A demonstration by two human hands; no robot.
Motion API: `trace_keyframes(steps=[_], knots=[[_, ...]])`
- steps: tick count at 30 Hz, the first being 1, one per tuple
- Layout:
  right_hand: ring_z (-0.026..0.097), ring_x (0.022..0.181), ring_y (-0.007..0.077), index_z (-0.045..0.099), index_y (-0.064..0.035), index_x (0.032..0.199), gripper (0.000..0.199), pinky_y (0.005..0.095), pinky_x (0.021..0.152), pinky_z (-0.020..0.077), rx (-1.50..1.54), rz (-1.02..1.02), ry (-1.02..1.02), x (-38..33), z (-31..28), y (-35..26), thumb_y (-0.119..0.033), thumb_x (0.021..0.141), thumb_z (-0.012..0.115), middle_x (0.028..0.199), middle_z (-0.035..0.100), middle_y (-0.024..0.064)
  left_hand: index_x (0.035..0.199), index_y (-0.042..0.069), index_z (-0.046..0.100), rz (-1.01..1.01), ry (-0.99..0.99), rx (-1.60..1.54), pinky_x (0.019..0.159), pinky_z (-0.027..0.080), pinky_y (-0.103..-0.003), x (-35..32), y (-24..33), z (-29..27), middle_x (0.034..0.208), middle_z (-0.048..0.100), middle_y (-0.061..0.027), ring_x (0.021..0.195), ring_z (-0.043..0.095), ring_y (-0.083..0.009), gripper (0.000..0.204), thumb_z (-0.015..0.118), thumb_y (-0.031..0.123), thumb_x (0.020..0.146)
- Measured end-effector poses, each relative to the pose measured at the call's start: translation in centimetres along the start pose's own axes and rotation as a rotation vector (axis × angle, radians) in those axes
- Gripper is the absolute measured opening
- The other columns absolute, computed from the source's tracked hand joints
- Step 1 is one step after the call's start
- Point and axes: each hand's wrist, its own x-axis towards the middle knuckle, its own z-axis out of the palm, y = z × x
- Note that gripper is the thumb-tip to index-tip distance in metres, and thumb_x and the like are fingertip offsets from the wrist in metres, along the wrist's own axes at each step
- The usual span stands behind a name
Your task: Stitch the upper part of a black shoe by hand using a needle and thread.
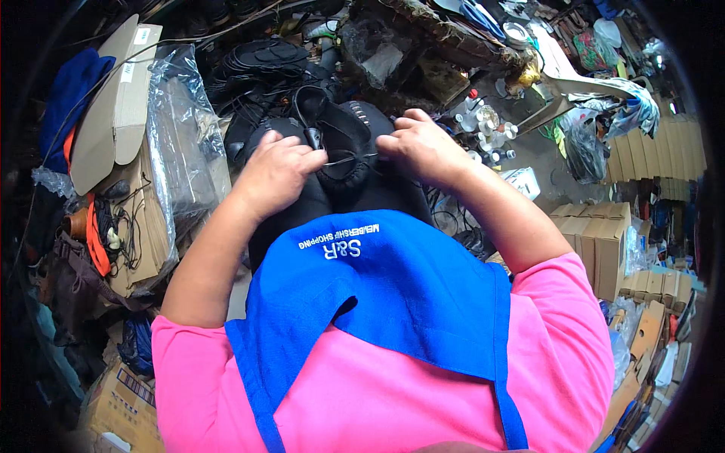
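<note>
A black shoe (pixel 346 175) rests between my knees, its opening up and a dark strap (pixel 308 98) looping above it. Pale stitches (pixel 359 113) run along its far right edge. A light thread (pixel 353 157) stretches across the shoe between my two hands. My left hand (pixel 283 167) is closed at the shoe's left side, fingers pinched at the thread's left end. On the other side my right hand (pixel 423 147) is closed too, thumb and forefinger pinching the thread's right end. A small black piece with a shiny spot (pixel 313 138) sits by my left fingers; its kind is unclear.
A blue apron (pixel 377 264) covers my lap. To the left lie cardboard sheets (pixel 136 83) and a clear plastic bag (pixel 185 143). Several small bottles (pixel 487 124) stand beyond my right hand. Brown cardboard boxes (pixel 596 241) are stacked at the right. Black cords (pixel 264 64) pile up ahead.
</note>
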Motion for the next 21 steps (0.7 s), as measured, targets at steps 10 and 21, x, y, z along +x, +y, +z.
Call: trace_keyframes(steps=[10, 21], knots=[[0.058, 0.077, 0.0097, 0.063, -0.0038, 0.092, 0.022, 0.0259, 0.073, 0.0468, 1.438, 0.681, 0.477, -6.6, 0.5, 5.3, -0.025, 0.086, 0.064, 0.083, 0.062, 0.0027, 0.091, 0.005, 0.064, -0.830, 0.321, -0.914, 0.077, 0.041, -0.028, -12.1, -7.4, -5.1, 0.083, 0.066, -0.0057, 0.075, 0.056, -0.0163, 0.007, 0.060, 0.007, 0.085], [0.046, 0.059, 0.0093, 0.056, -0.0053, 0.074, 0.029, 0.0234, 0.056, 0.0374, 1.387, 0.319, -0.056, -3.1, -1.9, 1.8, -0.031, 0.084, 0.066, 0.069, 0.051, -0.0014, 0.084, 0.003, 0.060, -0.554, 0.119, -1.465, 0.059, 0.045, -0.031, -7.5, -1.3, -6.5, 0.074, 0.056, -0.0078, 0.065, 0.055, -0.0197, 0.022, 0.058, 0.024, 0.090]])
